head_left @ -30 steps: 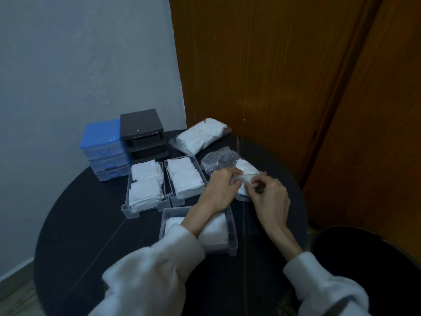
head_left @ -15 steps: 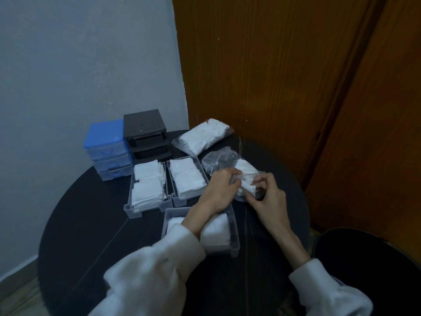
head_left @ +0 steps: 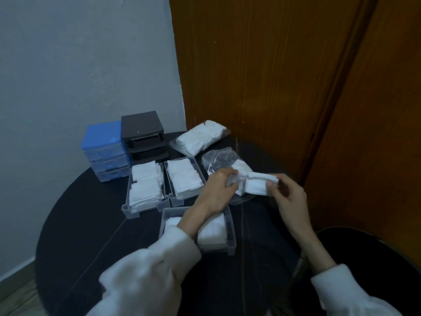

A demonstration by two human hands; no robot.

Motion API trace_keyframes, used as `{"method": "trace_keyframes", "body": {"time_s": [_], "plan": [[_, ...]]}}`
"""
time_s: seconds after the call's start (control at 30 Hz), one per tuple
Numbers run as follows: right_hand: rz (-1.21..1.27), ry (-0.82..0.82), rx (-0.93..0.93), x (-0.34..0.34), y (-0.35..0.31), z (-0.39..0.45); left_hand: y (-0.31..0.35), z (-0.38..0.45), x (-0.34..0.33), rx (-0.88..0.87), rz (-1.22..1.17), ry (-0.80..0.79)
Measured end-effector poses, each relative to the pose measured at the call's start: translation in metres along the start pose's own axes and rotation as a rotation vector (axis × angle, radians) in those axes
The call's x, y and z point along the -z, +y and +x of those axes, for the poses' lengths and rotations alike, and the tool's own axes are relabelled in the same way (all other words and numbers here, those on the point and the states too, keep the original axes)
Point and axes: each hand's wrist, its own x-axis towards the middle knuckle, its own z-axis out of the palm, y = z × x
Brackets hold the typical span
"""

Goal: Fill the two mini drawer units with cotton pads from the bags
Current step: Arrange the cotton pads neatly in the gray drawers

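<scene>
From the head view we see a round dark worktop [head_left: 91, 224] set into a corner between a pale wall and wooden panels. At its far left edge stand the blue drawer unit [head_left: 103, 151] and, touching it on the right, the black drawer unit [head_left: 142, 133], whose slots gape without drawers. Just in front of them lie two clear drawers side by side, the left drawer [head_left: 145, 190] and the middle drawer [head_left: 183, 181], both packed with white cotton pads. A third, the near drawer [head_left: 231, 242], lies closer to us and is partly filled, with the left forearm crossing over it. Toward the far right edge rests a full bag [head_left: 200, 139] of pads. Nearer lies the open bag [head_left: 218, 159], crumpled and mostly emptied. Our left hand [head_left: 218, 190] grips the open bag at its mouth, fingers curled round the plastic. Our right hand [head_left: 289, 195] pinches a stack of pads [head_left: 257, 184] between thumb and fingers, the stack lying just outside the bag's mouth, between the two hands.
</scene>
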Motion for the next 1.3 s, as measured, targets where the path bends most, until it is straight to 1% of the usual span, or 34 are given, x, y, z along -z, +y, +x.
{"method": "trace_keyframes", "body": {"time_s": [0.13, 0.23, 0.4, 0.5, 0.57, 0.67, 0.8, 0.9, 1.0, 1.13, 1.3], "plan": [[0.086, -0.063, 0.038, 0.003, -0.021, 0.006, -0.001, -0.008, 0.006, -0.051, 0.013, 0.009], [0.142, -0.163, 0.07, -0.006, -0.042, 0.008, -0.007, -0.025, 0.02, -0.087, -0.024, 0.084], [0.178, -0.39, 0.038, -0.035, -0.066, 0.008, -0.04, -0.071, 0.05, -0.011, -0.107, 0.261], [0.228, -0.489, -0.015, -0.058, -0.069, 0.006, -0.064, -0.092, 0.053, 0.078, -0.199, 0.348], [0.255, -0.577, -0.037, -0.072, -0.067, 0.005, -0.075, -0.101, 0.051, 0.097, -0.256, 0.395], [0.195, -0.726, -0.021, -0.085, -0.064, 0.006, -0.082, -0.109, 0.049, 0.086, -0.296, 0.439], [0.072, -0.914, 0.06, -0.098, -0.071, 0.002, -0.085, -0.111, 0.045, 0.102, -0.375, 0.393], [-0.012, -1.001, 0.113, -0.105, -0.076, -0.002, -0.083, -0.113, 0.041, 0.138, -0.451, 0.39], [-0.073, -1.024, 0.156, -0.111, -0.078, -0.005, -0.08, -0.113, 0.039, 0.163, -0.519, 0.396], [-0.217, -0.908, 0.292, -0.118, -0.075, -0.013, -0.08, -0.114, 0.039, 0.154, -0.543, 0.415], [-0.312, -0.796, 0.417, -0.114, -0.072, -0.021, -0.083, -0.114, 0.037, 0.128, -0.533, 0.411]]}}
